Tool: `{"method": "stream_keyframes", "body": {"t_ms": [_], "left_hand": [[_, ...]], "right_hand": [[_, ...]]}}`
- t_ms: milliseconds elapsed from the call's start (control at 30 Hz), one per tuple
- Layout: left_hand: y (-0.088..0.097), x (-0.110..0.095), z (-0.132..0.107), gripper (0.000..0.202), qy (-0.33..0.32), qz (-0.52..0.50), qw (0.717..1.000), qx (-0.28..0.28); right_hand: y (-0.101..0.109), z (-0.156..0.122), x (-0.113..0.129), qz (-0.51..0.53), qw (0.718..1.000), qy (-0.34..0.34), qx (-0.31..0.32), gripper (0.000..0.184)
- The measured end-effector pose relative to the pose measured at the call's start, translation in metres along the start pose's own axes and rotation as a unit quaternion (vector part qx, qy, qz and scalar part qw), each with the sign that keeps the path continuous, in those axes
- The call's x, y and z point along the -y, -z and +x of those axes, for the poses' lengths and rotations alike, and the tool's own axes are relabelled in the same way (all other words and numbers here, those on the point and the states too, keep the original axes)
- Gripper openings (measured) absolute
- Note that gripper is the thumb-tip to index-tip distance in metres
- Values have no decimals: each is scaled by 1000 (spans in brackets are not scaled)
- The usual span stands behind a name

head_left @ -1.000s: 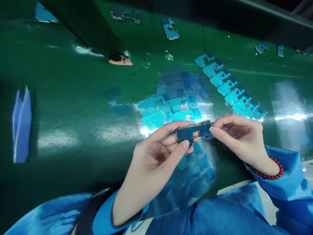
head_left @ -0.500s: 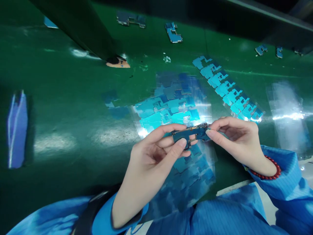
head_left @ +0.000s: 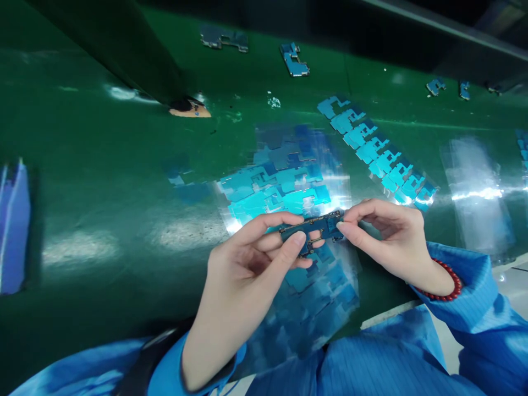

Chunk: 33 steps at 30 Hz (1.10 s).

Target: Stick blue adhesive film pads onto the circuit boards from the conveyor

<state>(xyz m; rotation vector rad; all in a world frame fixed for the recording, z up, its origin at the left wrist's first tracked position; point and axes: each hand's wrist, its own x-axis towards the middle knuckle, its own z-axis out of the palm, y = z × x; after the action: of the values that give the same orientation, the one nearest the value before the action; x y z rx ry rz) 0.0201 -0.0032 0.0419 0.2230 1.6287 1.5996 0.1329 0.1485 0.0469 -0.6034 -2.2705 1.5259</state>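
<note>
Both hands hold one small blue circuit board (head_left: 315,226) above the green table. My left hand (head_left: 247,269) pinches its left end between thumb and fingers. My right hand (head_left: 383,239) pinches its right end with thumb and forefinger; a red bead bracelet (head_left: 443,286) sits on that wrist. Directly beneath the board lies a clear plastic sheet (head_left: 289,187) covered with several light-blue stickers of the board's shape.
A strip of blue stickers (head_left: 371,148) runs diagonally at the right, with an empty clear film (head_left: 474,192) beyond it. Loose boards (head_left: 295,59) lie at the back. A dark green post (head_left: 124,49) stands at upper left, a blue object (head_left: 12,225) at the far left.
The view has shifted slightly, so hands and board sit a little further left in the frame. The board has tilted flatter between my fingers. The grip is unchanged.
</note>
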Motion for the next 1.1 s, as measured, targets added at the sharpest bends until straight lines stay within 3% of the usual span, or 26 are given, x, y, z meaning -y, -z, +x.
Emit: {"method": "stream_keyframes", "body": {"t_ms": [367, 567, 700, 1000, 1100], "left_hand": [[2, 2, 0, 16, -3, -31, 999, -5], [3, 3, 0, 19, -3, -38, 999, 9], [4, 4, 3, 20, 2, -55, 998, 19], [1, 8, 7, 31, 23, -76, 995, 68], [1, 11, 9, 44, -20, -88, 995, 39]], "right_hand": [[5, 8, -6, -7, 999, -10, -47, 5], [3, 8, -5, 127, 988, -80, 41, 9], [4, 9, -4, 164, 977, -111, 84, 26], [-5, 0, -14, 179, 969, -153, 76, 25], [0, 5, -14, 140, 974, -152, 88, 33]]}}
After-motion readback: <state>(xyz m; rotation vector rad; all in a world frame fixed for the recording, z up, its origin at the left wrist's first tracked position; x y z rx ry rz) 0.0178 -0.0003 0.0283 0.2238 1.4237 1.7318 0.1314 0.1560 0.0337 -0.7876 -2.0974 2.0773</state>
